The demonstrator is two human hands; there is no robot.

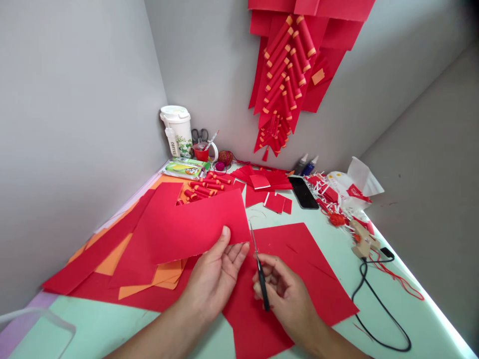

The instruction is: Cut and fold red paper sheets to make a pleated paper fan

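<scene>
My left hand (220,269) pinches a sheet of red paper (198,224) by its lower right part, thumb on top and fingers beneath. The sheet is tilted up above the table. In my right hand (286,289) is a pair of scissors (261,279) with black handles, its blades pointing away from me beside the sheet's right edge. Whether the blades touch the paper I cannot tell. Below both hands lies a larger red sheet (307,269). More red and orange paper (164,275) is layered under and left of the held sheet.
Small red-orange paper rolls (204,188) lie behind the held sheet, near red squares (275,202). A phone (304,192), paper scraps (325,194) and a black cable (377,304) are on the right. A white cup (177,129) stands back left; paper firecrackers (282,70) hang on the wall.
</scene>
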